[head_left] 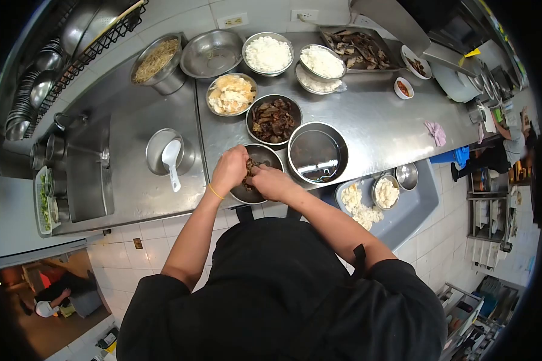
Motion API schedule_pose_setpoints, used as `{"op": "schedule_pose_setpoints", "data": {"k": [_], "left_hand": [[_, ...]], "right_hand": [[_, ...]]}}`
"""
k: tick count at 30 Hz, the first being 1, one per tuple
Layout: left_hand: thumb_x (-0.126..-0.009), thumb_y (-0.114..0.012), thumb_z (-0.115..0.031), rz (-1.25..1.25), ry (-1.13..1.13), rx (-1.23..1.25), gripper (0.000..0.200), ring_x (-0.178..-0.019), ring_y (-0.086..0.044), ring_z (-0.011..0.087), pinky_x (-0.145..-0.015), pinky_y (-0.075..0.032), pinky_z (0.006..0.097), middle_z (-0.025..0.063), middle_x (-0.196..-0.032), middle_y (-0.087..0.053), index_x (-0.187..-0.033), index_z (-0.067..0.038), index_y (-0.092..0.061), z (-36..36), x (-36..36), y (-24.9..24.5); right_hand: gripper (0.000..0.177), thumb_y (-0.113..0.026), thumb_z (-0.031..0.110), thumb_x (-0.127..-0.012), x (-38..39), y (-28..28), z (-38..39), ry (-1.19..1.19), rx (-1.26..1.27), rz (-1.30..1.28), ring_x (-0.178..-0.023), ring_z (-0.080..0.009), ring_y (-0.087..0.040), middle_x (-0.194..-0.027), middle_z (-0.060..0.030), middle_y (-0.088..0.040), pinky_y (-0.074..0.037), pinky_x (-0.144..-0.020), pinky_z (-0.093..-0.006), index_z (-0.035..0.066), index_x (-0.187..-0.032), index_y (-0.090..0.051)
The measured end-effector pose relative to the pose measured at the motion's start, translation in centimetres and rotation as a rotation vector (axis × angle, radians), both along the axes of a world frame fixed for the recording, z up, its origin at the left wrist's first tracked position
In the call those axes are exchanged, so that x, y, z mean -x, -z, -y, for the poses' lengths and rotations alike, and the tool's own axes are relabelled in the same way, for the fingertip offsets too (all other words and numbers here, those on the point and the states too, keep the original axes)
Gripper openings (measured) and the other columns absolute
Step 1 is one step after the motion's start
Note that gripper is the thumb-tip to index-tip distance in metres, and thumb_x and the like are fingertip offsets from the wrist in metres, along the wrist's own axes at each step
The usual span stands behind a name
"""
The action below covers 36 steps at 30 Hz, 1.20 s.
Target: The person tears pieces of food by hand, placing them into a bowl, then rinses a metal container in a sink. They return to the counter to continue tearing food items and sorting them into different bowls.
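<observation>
Steel counter point(373, 126) | near edge: shreds bowl point(273, 157), liquid bowl point(317, 124) | behind: dark-pieces bowl point(249, 123), metal tray point(373, 71) | right: pink cloth point(435, 133)

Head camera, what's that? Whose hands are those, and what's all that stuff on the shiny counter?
There's no robot here. A person wears a camera on their head, and it looks forward and down. That's why you see their black apron and arms from above.

Their left hand and right hand meet over a metal bowl, holding dark brown food between them.

On the counter are bowls of dark pieces, dark liquid and white food. There's also a white spoon, a tray of dark strips and a pink cloth.
</observation>
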<state>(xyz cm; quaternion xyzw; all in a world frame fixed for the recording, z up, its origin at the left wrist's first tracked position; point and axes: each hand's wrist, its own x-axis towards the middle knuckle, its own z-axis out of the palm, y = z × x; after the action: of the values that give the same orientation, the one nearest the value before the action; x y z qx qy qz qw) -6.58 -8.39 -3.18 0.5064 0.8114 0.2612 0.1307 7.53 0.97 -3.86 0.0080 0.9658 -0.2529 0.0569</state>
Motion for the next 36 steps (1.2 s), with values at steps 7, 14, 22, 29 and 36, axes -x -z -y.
{"op": "schedule_pose_setpoints", "data": {"k": [7, 14, 22, 29, 36], "left_hand": [[-0.094, -0.056, 0.0, 0.804, -0.208, -0.09, 0.01, -0.068, -0.064, 0.0106, -0.062, -0.053, 0.0241, 0.0078, -0.086, -0.064, -0.103, 0.004, -0.059, 0.2, 0.8, -1.4], [-0.093, -0.059, 0.0, 1.01, -0.159, -0.195, 0.017, -0.072, -0.065, 0.0135, -0.065, -0.054, 0.0252, 0.0079, -0.091, -0.066, -0.11, 0.003, -0.059, 1.5, 0.9, -1.0], [-0.095, -0.06, -0.002, 1.697, -0.07, -0.409, 0.019, -0.082, -0.066, 0.0155, -0.07, -0.055, 0.0252, 0.0088, -0.097, -0.067, -0.114, -0.002, -0.059, 2.4, 0.3, -0.2], [-0.094, -0.061, -0.001, 1.65, -0.03, -0.415, 0.023, -0.08, -0.065, 0.0146, -0.068, -0.054, 0.0247, 0.0085, -0.098, -0.067, -0.117, -0.001, -0.06, 2.4, -1.2, -2.7], [-0.091, -0.066, -0.003, 1.113, -0.127, -0.477, 0.017, -0.074, -0.062, 0.0098, -0.068, -0.052, 0.0228, 0.0064, -0.09, -0.068, -0.107, 0.002, -0.066, 1.6, -1.8, -2.8]], "right_hand": [[0.016, -0.062, 0.003, -0.079, -0.1, -1.0, 0.0, 0.109, 0.08, -0.05, -0.096, -0.0356, -0.063, -0.101, -0.0164, -0.063, -0.052, -0.085, -0.0447, 0.003, -0.094, -0.069], [0.015, -0.062, 0.004, -0.085, -0.7, -3.4, -1.2, 0.52, 0.49, -0.299, -0.078, -0.0314, -0.065, -0.087, -0.021, -0.063, -0.052, -0.069, -0.0403, -0.002, -0.1, -0.065], [0.019, -0.062, 0.007, -0.094, -0.7, -3.3, -1.0, 0.578, 1.109, -0.281, -0.07, -0.0063, -0.058, -0.083, -0.0015, -0.066, -0.049, -0.061, -0.0239, -0.003, -0.109, -0.065], [0.019, -0.063, 0.009, -0.092, -0.9, -2.8, -1.2, 0.529, 0.974, -0.349, -0.071, -0.0101, -0.059, -0.088, -0.0066, -0.067, -0.05, -0.063, -0.027, -0.004, -0.106, -0.066], [0.015, -0.064, 0.006, -0.084, -0.9, -4.3, -0.5, 0.56, 0.57, -0.453, -0.075, -0.0269, -0.063, -0.085, -0.0152, -0.063, -0.05, -0.069, -0.0362, -0.002, -0.096, -0.069]]}}
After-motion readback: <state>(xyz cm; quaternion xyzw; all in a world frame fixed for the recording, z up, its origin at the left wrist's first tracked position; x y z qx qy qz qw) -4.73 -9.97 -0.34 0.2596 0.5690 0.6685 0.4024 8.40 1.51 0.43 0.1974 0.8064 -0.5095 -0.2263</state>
